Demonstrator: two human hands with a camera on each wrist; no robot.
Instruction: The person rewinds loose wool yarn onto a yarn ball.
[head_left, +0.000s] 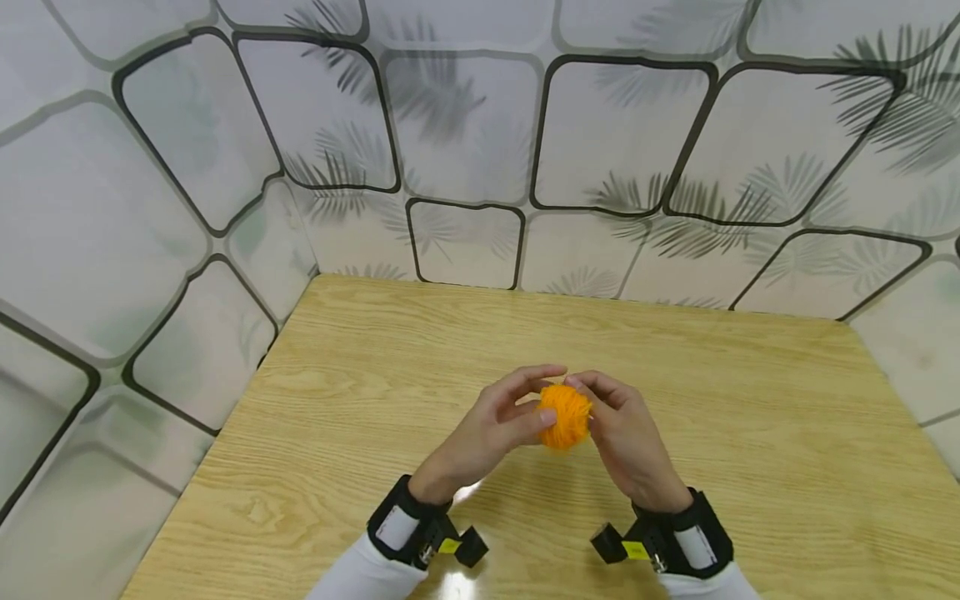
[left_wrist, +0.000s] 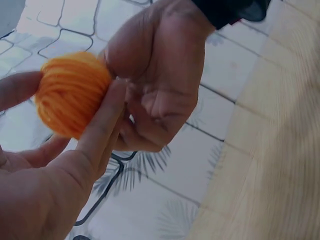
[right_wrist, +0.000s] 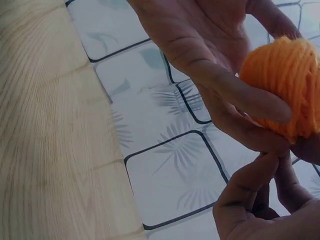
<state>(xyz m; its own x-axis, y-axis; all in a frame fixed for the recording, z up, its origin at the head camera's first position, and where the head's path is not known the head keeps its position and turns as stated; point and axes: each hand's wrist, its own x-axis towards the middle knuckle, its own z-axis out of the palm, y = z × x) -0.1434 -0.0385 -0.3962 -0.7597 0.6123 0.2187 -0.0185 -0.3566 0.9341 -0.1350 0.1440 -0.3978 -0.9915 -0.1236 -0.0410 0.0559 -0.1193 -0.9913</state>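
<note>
A ball of orange yarn, wound in tight strands, is held up over the table. My left hand grips it from the left, thumb across its near face and fingers behind. In the left wrist view the yarn ball sits between the thumb and fingers of that hand. My right hand is at the ball's right side, thumb and fingertips drawn together at its edge. The right wrist view shows the right hand pinching close under the yarn ball; I cannot tell how much yarn is between its fingertips.
A wood-grain table extends beneath both hands. Behind it and to the left stands a pale wall covering with dark outlined shapes and grey leaves. Each wrist wears a black strap with a small camera block.
</note>
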